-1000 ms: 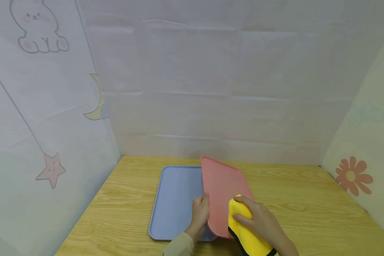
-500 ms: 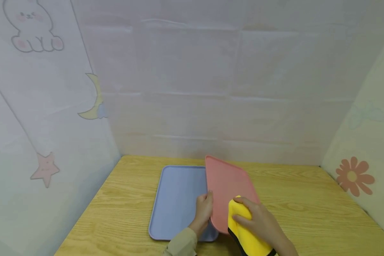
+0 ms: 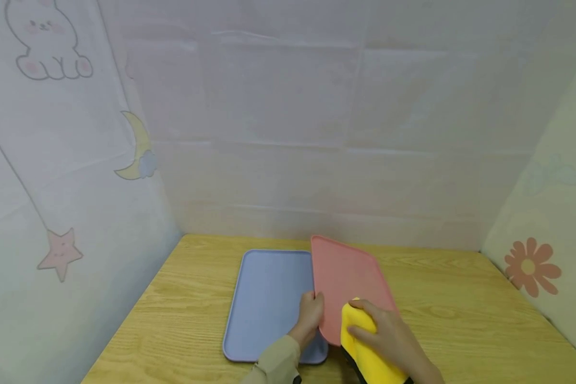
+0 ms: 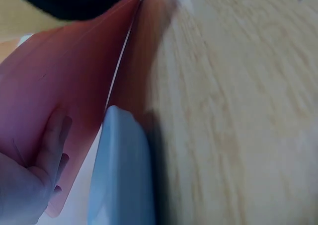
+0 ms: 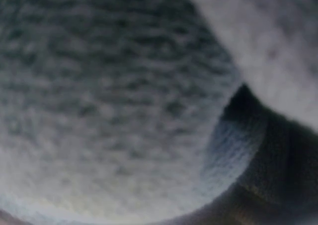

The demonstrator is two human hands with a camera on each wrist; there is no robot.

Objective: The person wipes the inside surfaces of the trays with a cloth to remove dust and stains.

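Observation:
A pink tray point(image 3: 345, 277) is held tilted, its left side raised over the right part of a blue tray point(image 3: 271, 304) that lies on the table. My left hand point(image 3: 309, 314) grips the pink tray by its left edge; in the left wrist view the fingers point(image 4: 52, 135) lie along its underside. My right hand point(image 3: 389, 333) clutches a yellow cloth point(image 3: 362, 341) with dark trim against the pink tray's near right part. Cloth and hand hide that corner. In the right wrist view the fuzzy cloth point(image 5: 109, 101) fills most of the picture, blurred.
The wooden table point(image 3: 173, 314) extends to both sides of the trays. Behind it stands a pale wall covering point(image 3: 278, 133). Printed side panels close in left and right, one with a star point(image 3: 61, 253), the other with a flower point(image 3: 530, 266).
The pink tray and my left hand have shifted to the right, baring more of the blue tray. My right hand keeps its hold on the cloth, almost in place.

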